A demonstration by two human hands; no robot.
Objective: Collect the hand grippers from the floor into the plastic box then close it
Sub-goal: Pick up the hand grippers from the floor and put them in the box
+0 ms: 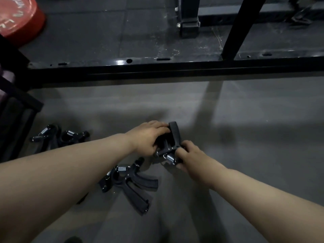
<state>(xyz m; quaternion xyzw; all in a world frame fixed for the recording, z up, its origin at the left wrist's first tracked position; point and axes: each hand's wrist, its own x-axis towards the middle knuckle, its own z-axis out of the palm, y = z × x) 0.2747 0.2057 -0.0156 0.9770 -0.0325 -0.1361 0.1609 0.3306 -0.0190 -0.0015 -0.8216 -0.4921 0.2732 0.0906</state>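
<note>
Smooth, matte grey flooring (pixel 245 128) fills the near half of the view and ends at a glossy black steel base beam (pixel 157 67) with punched holes, which runs straight across. Beyond the beam lie dark rubber tiles (pixel 98 32), a slanted black steel upright (pixel 240 27) and, in the far left corner, a round red weight plate (pixel 19 16). Near the middle, both hands meet on one black plastic hand gripper with a coiled steel spring (pixel 171 142); whether it touches the floor cannot be told. The left hand (pixel 149 137) curls its fingers over the dark handles, and the right hand (pixel 189 155) pinches the spring end between thumb and fingers. Just beside the left forearm a heap of two more grippers (pixel 128 183) lies on the flooring, ribbed handles crossed and springs shining. Well apart at the left, close to a dark frame (pixel 17 113), sits another pair of grippers (pixel 57 135), partly in shadow. That makes five in all, as far as the blur allows. Open flooring stretches to the right of the hands and ahead up to the beam.
</note>
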